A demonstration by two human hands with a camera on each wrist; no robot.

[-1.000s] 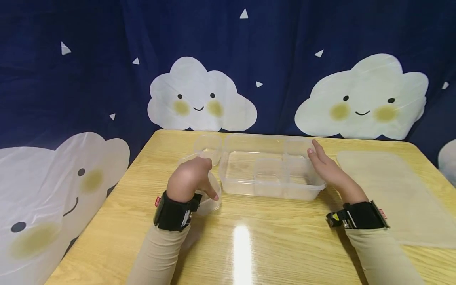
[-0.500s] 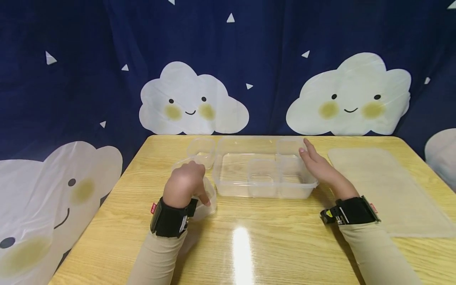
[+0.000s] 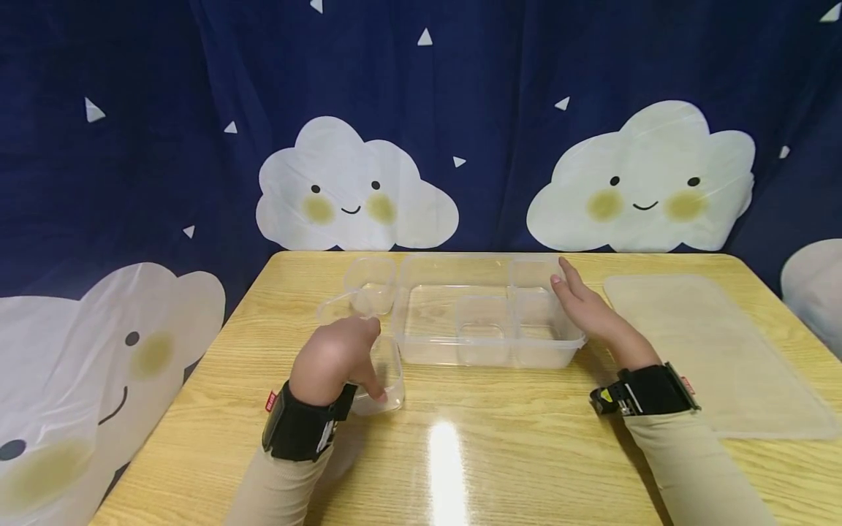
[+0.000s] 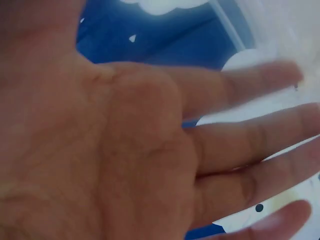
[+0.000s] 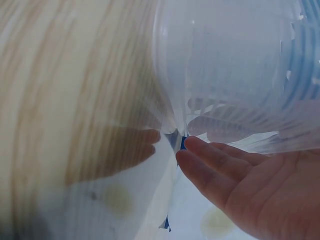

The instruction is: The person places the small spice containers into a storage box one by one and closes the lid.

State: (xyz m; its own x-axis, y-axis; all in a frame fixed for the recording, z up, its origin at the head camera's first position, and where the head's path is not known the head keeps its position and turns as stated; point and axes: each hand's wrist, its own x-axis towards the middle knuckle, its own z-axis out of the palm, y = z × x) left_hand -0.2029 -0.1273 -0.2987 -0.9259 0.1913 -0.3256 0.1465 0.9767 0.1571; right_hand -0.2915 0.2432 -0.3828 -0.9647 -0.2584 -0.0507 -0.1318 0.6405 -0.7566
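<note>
My left hand (image 3: 335, 359) holds a small clear plastic container (image 3: 392, 372) at the left, its thumb on the near side. In the left wrist view the fingers reach toward a blurred translucent surface. Another small clear container (image 3: 335, 305) lies just beyond this hand, partly hidden by it. My right hand (image 3: 592, 310) rests with straight fingers against the right side of a large clear plastic box (image 3: 427, 352). In the right wrist view the fingertips touch the box's wall. Small clear containers (image 3: 487, 321) stand inside the box's right part.
One more small clear container (image 3: 370, 277) stands left of the large box, near its back corner. A translucent flat sheet, perhaps the lid (image 3: 710, 351), lies on the wooden table (image 3: 520, 446) at the right. A dark blue curtain (image 3: 493, 88) hangs behind the table.
My left hand has drawn slightly nearer with the small container, which looked tilted and now sits more level. The right hand stays against the large box. The head view has shifted a little.
</note>
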